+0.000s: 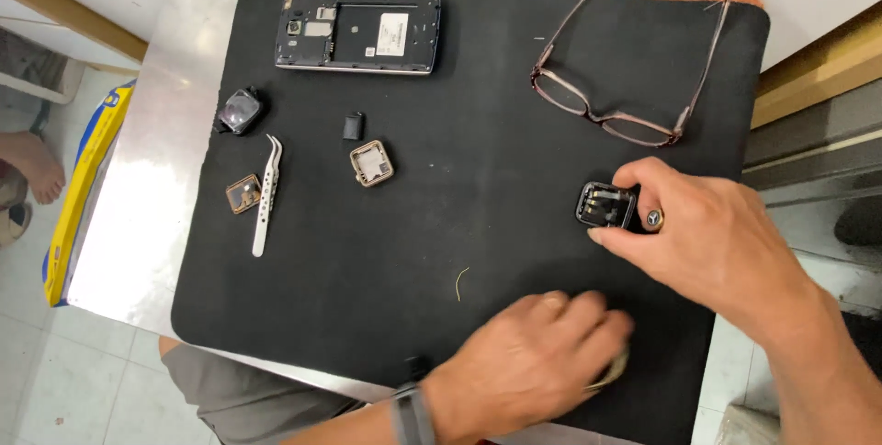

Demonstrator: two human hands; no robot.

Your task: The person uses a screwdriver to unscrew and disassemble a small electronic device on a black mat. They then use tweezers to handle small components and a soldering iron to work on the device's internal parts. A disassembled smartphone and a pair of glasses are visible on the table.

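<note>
My right hand [717, 234] grips a small black square watch casing [605, 204] at the right side of the black mat [441, 252]; it wears a ring. Palm down near the mat's front edge, my left hand [533, 358] covers a small light-coloured object [614, 371] of which only an edge shows. A dark band circles that wrist.
An opened phone [358, 32] lies at the back. Eyeglasses [634, 87] rest at the back right. White tweezers [266, 195], a round lens piece [241, 111], two small square metal frames [371, 163] [243, 193] and a tiny black part [354, 125] lie on the left half.
</note>
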